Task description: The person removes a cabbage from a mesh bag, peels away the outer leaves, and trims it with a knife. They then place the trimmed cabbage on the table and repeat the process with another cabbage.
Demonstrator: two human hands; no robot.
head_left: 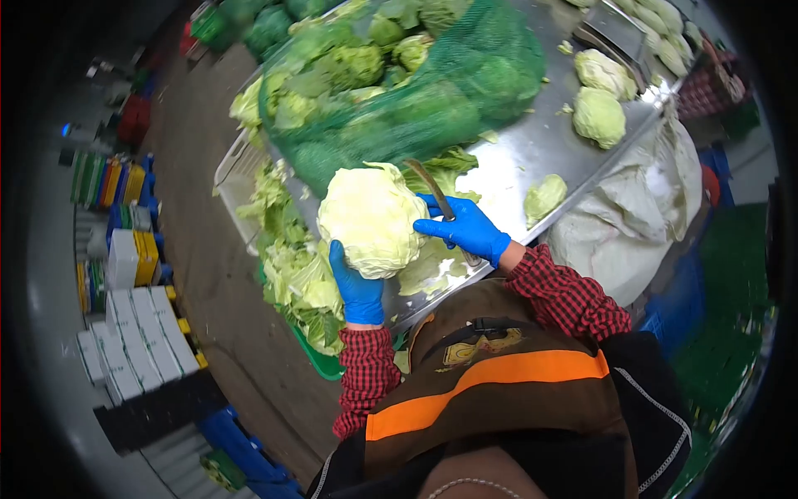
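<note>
A pale, trimmed cabbage [371,218] is held above the near edge of a metal table [519,158]. My left hand [357,284], in a blue glove, cups it from below on the left, thumb up along its side. My right hand [470,228], also blue-gloved, is closed around a knife [430,181] whose curved blade points up and away. Fingertips of this hand touch the cabbage's right side. Behind the cabbage lies a green mesh bag [490,83] of cabbages. Loose leaves [544,200] lie on the table to the right.
Two trimmed cabbages [599,118] sit at the far right near a metal scale [613,37]. Leaf trimmings [303,283] fill a green crate [326,364] at the left, beside a white crate [233,179]. A white sack [615,237] hangs by the table's right edge.
</note>
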